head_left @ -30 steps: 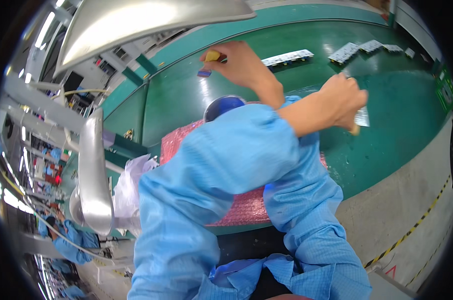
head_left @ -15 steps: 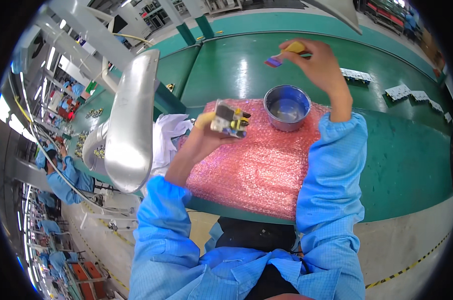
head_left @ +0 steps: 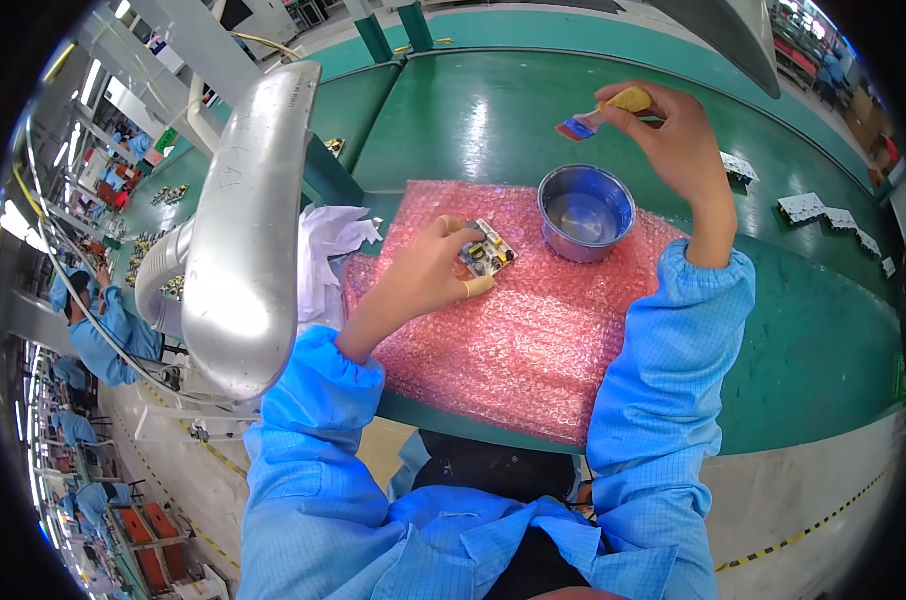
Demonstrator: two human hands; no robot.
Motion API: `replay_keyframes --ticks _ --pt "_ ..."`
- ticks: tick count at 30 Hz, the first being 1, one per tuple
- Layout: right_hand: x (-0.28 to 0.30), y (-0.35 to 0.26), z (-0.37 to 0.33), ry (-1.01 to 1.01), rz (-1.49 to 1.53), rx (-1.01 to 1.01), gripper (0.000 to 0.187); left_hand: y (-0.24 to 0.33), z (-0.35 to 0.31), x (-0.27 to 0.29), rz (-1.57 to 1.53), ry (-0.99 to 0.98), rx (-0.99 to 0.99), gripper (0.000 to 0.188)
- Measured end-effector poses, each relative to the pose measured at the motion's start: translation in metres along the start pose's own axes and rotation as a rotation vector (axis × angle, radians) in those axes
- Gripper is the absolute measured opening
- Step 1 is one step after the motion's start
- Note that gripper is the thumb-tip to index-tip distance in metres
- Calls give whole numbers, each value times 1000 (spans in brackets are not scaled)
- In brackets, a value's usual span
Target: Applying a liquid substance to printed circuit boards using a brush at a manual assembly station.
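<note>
In my left hand (head_left: 428, 268) is a small circuit board (head_left: 489, 250) with its parts facing up, held by the edge over a sheet of pink bubble wrap (head_left: 503, 350). A yellow finger cot covers one fingertip of that hand. My right hand (head_left: 668, 135), raised beyond the pot, grips a flat paintbrush (head_left: 585, 123) by its yellow handle, bristles pointing down and left. Between and below the hands, a round blue-grey metal pot (head_left: 585, 245) with liquid inside stands on the far part of the bubble wrap.
A silver fume hood (head_left: 248, 230) on a flexible duct rises at the left, close to my left arm. Crumpled white cloth (head_left: 328, 245) lies beside the wrap. Several white-backed boards (head_left: 803, 207) rest on the green bench (head_left: 793, 340) at right. A co-worker (head_left: 113, 325) sits far left.
My left hand has turned over and lowered the board toward the wrap, so its parts now face up. My right hand has shifted slightly right with the brush.
</note>
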State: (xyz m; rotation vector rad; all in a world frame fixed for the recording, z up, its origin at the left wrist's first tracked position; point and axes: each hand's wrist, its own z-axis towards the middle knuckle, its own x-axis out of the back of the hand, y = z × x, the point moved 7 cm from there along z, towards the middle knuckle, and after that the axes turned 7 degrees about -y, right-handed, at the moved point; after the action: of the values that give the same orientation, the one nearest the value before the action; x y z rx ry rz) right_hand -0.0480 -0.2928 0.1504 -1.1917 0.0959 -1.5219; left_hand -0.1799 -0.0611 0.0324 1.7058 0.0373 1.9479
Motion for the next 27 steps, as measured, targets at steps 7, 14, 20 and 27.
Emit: replay_keyframes --ticks 7,14,20,27 --pt "-5 1 2 -24 -21 -6 20 -8 10 -14 80 4 98 42" --pt "-6 0 0 -44 -4 -41 20 -8 18 7 -149 -14 72 32" --pt "-21 16 -1 -200 64 -181 18 -43 24 43 -736 -22 227 36" --pt "-38 44 3 -294 -58 -242 15 -72 88 39 -1566 274 148 34"
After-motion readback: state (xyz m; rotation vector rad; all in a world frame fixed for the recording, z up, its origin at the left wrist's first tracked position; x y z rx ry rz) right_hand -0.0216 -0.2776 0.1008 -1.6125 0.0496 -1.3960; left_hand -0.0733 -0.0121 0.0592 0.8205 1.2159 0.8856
